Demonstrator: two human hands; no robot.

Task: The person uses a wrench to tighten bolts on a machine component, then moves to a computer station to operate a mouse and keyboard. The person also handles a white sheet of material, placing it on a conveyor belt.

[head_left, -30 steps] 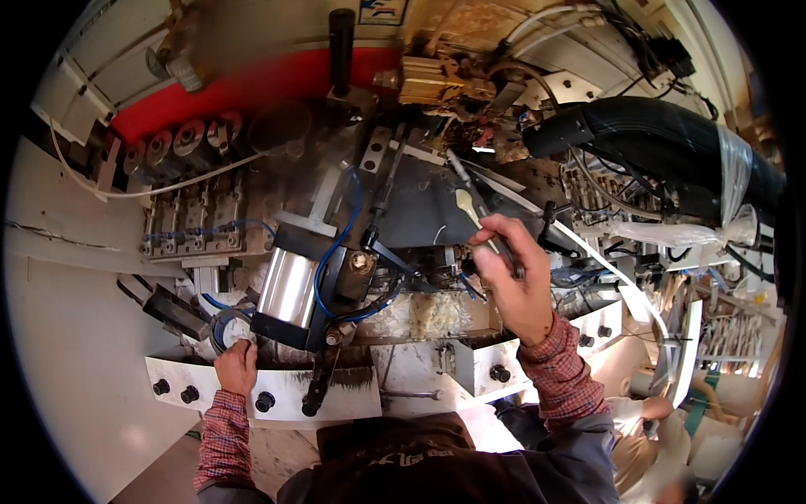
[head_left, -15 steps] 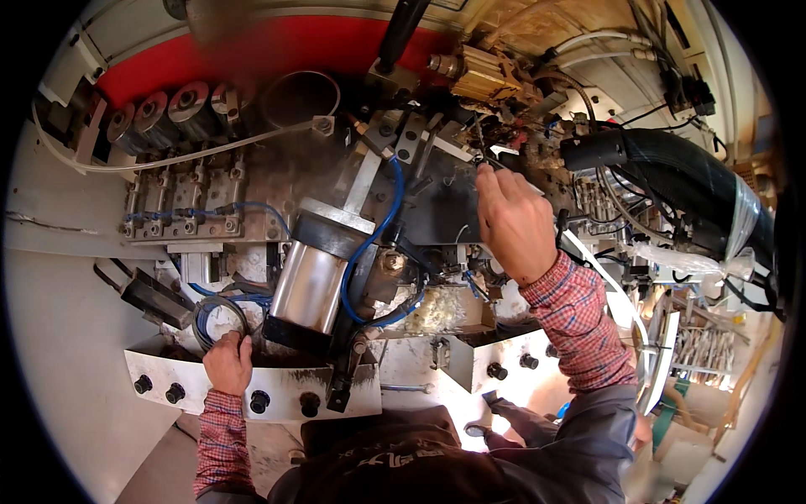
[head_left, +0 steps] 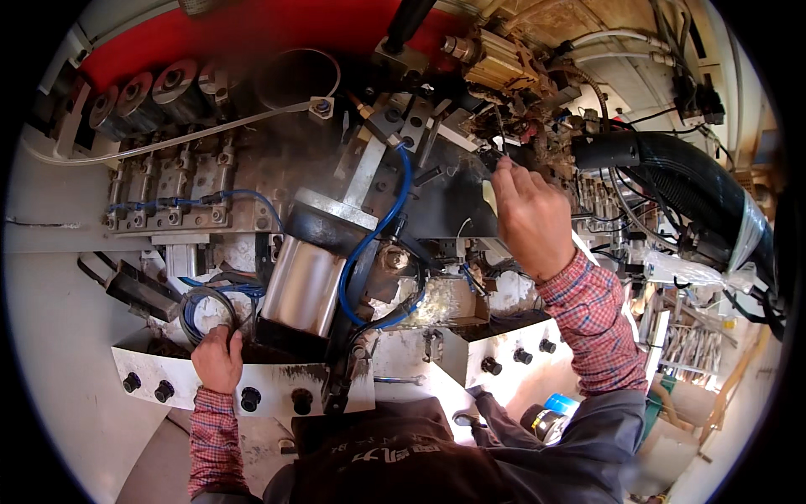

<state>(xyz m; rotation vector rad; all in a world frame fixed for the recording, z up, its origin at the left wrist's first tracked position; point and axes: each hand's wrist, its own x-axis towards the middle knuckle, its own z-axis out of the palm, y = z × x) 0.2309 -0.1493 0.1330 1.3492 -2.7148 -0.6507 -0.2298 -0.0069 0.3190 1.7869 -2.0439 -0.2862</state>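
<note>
My right hand [head_left: 533, 220] reaches into the machine at the centre right, its fingers pinched together. A thin dark rod [head_left: 502, 126] stands at its fingertips, but what the pinch holds is too small to make out. At the lower left, my left hand [head_left: 218, 361] curls over the front rim of a white metal trough [head_left: 189, 393]. Its fingertips meet the lower end of a coil of grey and blue cable [head_left: 191, 309]. To the right of that hand, a silver pneumatic cylinder [head_left: 305, 286] leans at a slant, with a blue air hose [head_left: 346, 281] curving beside it.
Black knobs line the trough's front. Several metal rollers [head_left: 178, 91] stand at the back left. A thick black corrugated hose [head_left: 697, 168] arches at the right, below a brass-coloured block [head_left: 504, 63]. A wrench [head_left: 399, 380] lies between the troughs. A blue-topped round object [head_left: 554, 413] sits lower right.
The view has shifted a little. My right hand has moved slightly right, its fingers still pinched. My left hand stays at the trough's rim. More of the blue-topped object shows.
</note>
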